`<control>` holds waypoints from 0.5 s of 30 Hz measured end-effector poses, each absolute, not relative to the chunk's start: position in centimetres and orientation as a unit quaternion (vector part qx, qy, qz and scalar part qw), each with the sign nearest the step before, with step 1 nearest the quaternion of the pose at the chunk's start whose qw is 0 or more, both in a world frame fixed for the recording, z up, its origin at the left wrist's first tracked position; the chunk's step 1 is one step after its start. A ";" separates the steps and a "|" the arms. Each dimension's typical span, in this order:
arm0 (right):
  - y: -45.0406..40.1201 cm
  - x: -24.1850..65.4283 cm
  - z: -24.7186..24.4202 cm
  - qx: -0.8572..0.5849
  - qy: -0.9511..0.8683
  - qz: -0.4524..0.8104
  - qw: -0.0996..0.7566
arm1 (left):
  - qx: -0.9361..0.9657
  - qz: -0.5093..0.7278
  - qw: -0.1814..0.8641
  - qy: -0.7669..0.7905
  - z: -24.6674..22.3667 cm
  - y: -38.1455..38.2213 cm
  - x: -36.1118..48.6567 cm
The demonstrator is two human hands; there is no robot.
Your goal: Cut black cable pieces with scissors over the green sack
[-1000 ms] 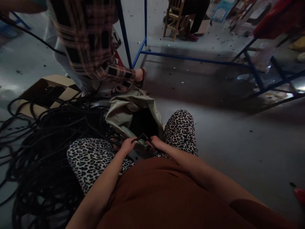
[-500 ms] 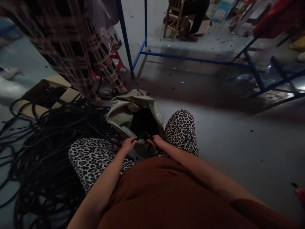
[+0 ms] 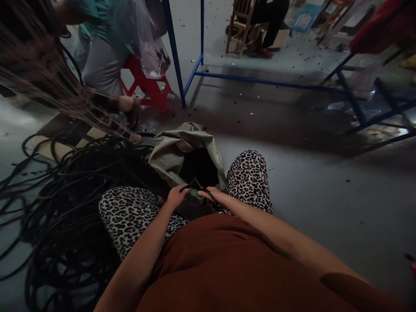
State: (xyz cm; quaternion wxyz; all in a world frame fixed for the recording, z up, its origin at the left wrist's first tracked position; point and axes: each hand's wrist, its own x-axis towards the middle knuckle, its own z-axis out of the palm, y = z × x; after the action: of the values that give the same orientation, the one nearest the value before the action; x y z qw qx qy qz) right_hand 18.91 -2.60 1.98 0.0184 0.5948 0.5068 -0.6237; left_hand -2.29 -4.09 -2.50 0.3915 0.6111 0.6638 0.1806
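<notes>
My left hand (image 3: 177, 196) is closed on one part of a thin black strip (image 3: 194, 183), over the near rim of a sack. Close beside it, my right hand (image 3: 212, 194) grips the strip's other side, and a dark end hangs down past my wrist. Between the hands the strip rises in a small peak. The greenish-grey sack (image 3: 169, 158) stands open between my knees, its inside dark. A big heap of black strips or tubing (image 3: 74, 195) lies on the floor to the left, partly beside my leg.
An open cardboard box (image 3: 53, 147) lies behind the heap. A person in plaid trousers (image 3: 74, 95) stands at the left, near a red stool (image 3: 147, 86) and another person. A blue metal frame (image 3: 253, 80) spans the floor ahead. A wooden chair (image 3: 240, 30) stands beyond.
The plaid-trousered person has moved left, revealing the red stool and a person in a teal top. My hands have stayed near the sack rim, still on the black strip.
</notes>
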 end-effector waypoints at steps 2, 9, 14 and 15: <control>-2.6 18.8 1.8 0.595 0.503 -0.627 0.014 | 0.609 0.178 0.393 0.666 -2.5 -4.1 -2.3; -2.5 18.6 2.0 0.603 0.487 -0.632 0.007 | 0.621 0.177 0.404 0.648 -2.7 -4.1 -2.1; -2.4 18.7 1.5 0.613 0.492 -0.618 -0.005 | 0.625 0.173 0.410 0.642 -3.0 -4.1 -2.1; -2.4 18.7 1.3 0.614 0.496 -0.614 -0.007 | 0.629 0.170 0.404 0.642 -3.0 -4.1 -2.2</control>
State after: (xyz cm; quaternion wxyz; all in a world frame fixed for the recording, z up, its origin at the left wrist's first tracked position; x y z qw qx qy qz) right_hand 18.72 -2.40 1.29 -0.0069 0.6143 0.4957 -0.6138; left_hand -2.21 -4.10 -2.98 0.4044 0.6289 0.6420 0.1696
